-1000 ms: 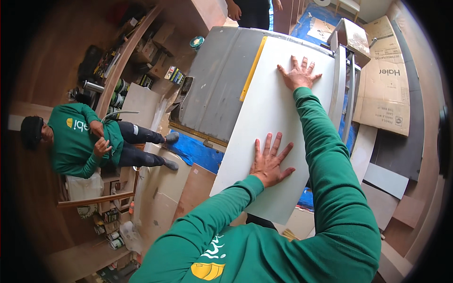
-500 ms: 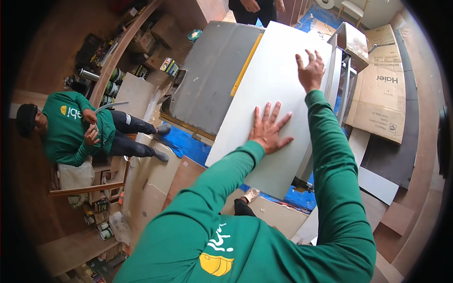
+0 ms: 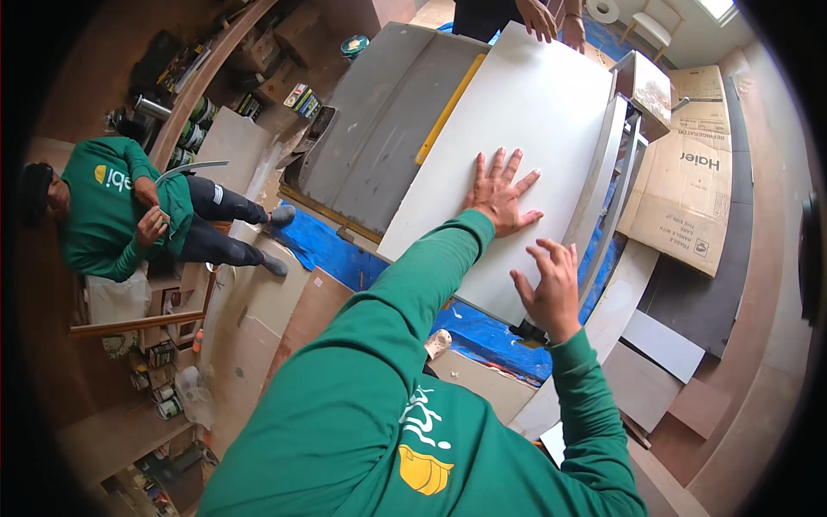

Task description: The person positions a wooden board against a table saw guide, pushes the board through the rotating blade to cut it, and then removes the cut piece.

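Beyond the left hand (image 3: 502, 196) and to its left, a grey surface (image 3: 370, 121) stretches out, and the white board (image 3: 538, 112) lies upon it, reaching from the two hands up to the far side. Along the board's left edge, also beyond the left hand, runs a yellow strip (image 3: 450, 110). The left hand is pressed flat on the board, palm down, with the fingers spread. The right hand (image 3: 556, 297) is nearer to the body, at the board's near right corner; its fingers are loosely bent and apart, and whether they touch the board I cannot tell. Far beyond both hands, another person's hand (image 3: 538, 17) has its fingers at the board's far edge; its grip is not clear. Just to the right of the board, beyond the right hand, are metal rails (image 3: 627, 168), and farther right a cardboard sheet (image 3: 689, 185). Below the board's near edge, to the left of the right hand, a blue sheet (image 3: 487, 332) is visible. Well to the left of both hands, a co-worker (image 3: 129, 202) in green holds a thin grey strip (image 3: 191, 166).
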### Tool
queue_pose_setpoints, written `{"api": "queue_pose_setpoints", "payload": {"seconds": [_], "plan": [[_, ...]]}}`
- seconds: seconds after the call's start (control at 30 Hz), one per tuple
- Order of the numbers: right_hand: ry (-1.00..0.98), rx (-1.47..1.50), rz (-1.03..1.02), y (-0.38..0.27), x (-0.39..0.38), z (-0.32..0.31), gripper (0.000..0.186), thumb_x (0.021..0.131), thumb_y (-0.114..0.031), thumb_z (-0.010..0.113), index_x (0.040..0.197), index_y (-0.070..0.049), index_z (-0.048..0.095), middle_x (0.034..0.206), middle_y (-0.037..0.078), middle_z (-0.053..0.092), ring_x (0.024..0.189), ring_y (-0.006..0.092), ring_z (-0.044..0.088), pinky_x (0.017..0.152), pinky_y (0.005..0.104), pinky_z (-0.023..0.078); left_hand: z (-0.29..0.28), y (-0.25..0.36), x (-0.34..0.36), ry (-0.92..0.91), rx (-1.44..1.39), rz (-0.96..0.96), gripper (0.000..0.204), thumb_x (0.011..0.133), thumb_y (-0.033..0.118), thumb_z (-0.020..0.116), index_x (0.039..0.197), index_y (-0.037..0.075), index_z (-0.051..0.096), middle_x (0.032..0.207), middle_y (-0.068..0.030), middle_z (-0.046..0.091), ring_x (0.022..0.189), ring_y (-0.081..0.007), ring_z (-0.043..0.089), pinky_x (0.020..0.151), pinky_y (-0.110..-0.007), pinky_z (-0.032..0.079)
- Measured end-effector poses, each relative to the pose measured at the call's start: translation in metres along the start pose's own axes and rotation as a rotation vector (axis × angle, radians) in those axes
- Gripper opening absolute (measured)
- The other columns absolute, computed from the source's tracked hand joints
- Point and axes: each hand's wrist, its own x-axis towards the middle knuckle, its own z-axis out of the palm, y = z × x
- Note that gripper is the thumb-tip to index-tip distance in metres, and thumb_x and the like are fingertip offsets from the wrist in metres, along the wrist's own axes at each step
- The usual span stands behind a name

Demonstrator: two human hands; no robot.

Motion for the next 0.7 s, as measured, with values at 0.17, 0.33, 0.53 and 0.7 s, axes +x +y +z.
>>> {"api": "queue_pose_setpoints", "payload": {"seconds": [0.17, 0.33, 0.53, 0.7], "plan": [[-0.128, -0.128, -0.024, 0.001, -0.022, 0.009, 0.061, 0.085, -0.034, 0.085, 0.133, -0.001, 0.068, 0.149, 0.02, 0.06, 0.146, 0.0393, 0.05, 0.132, 0.0608, 0.019, -0.001, -0.004, 0.032, 0.034, 0.005, 0.004, 0.085, 0.098, 0.077, 0.049, 0.171, 0.035, 0.033, 0.181, -0.0146, 0.015, 0.167, -0.0413, 0.009, 0.132, -0.067, 0.002], [-0.269, -0.237, 0.018, -0.012, 0.001, 0.023, 0.085, 0.088, -0.045, 0.082, 0.15, 0.007, 0.055, 0.164, 0.033, 0.042, 0.157, 0.0463, 0.035, 0.131, 0.0621, 0.02, 0.0, -0.01, 0.06, 0.045, -0.007, -0.001, 0.086, 0.098, 0.078, 0.048, 0.17, 0.034, 0.034, 0.181, -0.0152, 0.016, 0.167, -0.0412, 0.01, 0.132, -0.067, 0.003], [-0.42, -0.235, 0.101, -0.012, 0.043, 0.039, 0.095, 0.092, -0.044, 0.079, 0.164, 0.001, 0.037, 0.17, 0.035, 0.027, 0.157, 0.0554, 0.028, 0.119, 0.0694, 0.038, 0.001, -0.013, 0.088, 0.064, -0.021, 0.014, 0.086, 0.097, 0.078, 0.049, 0.17, 0.032, 0.036, 0.18, -0.0165, 0.017, 0.166, -0.0419, 0.011, 0.131, -0.068, 0.002], [-0.415, -0.246, 0.093, 0.002, 0.06, 0.039, 0.093, 0.092, -0.039, 0.081, 0.165, -0.003, 0.038, 0.17, 0.035, 0.027, 0.157, 0.0561, 0.027, 0.117, 0.0721, 0.039, 0.002, -0.016, 0.106, 0.081, -0.017, 0.02, 0.087, 0.097, 0.079, 0.049, 0.17, 0.032, 0.037, 0.18, -0.0171, 0.018, 0.166, -0.0424, 0.013, 0.131, -0.069, 0.002]]}}
